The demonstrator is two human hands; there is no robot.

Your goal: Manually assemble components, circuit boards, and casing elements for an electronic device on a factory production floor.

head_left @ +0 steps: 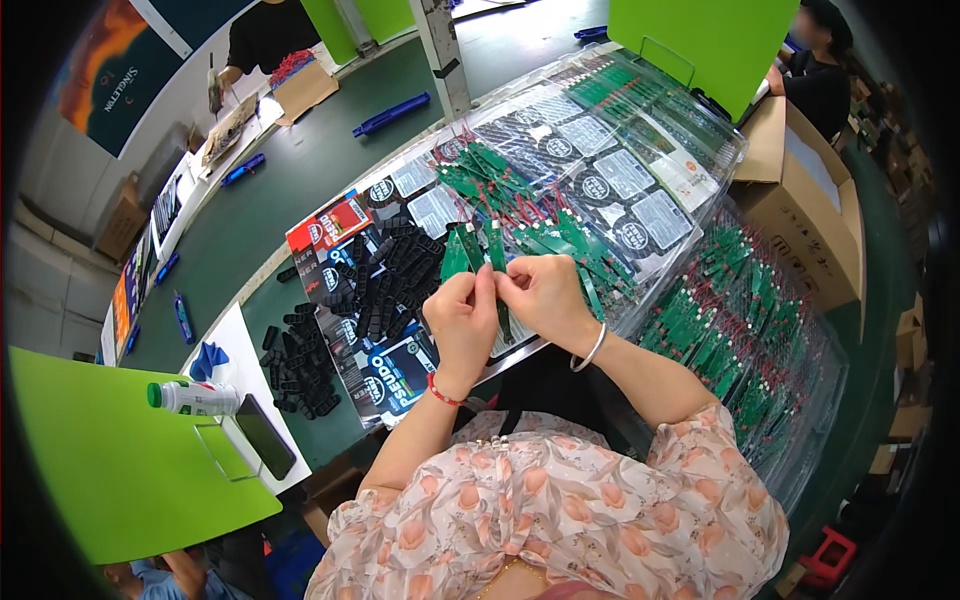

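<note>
My left hand (462,318) and my right hand (545,298) meet at the front middle of the bench, fingertips pinched close together. Between them is a narrow green circuit board (496,238), upright in the view, its lower part largely covered by my fingers. Just beyond my fingertips lie more green boards (480,168) with thin red wires and small white connectors. A heap of small black plastic parts (385,275) rests left of my left hand. Printed sheets (432,210) show under the boards and the black parts.
At right, a clear plastic tray (790,400) holds many wired boards beside a cardboard box (800,210). A bottle (195,397) and a phone (265,437) are at left. Blue tools (392,114) lie on the green conveyor (330,150). Co-workers sit at the far left and far right.
</note>
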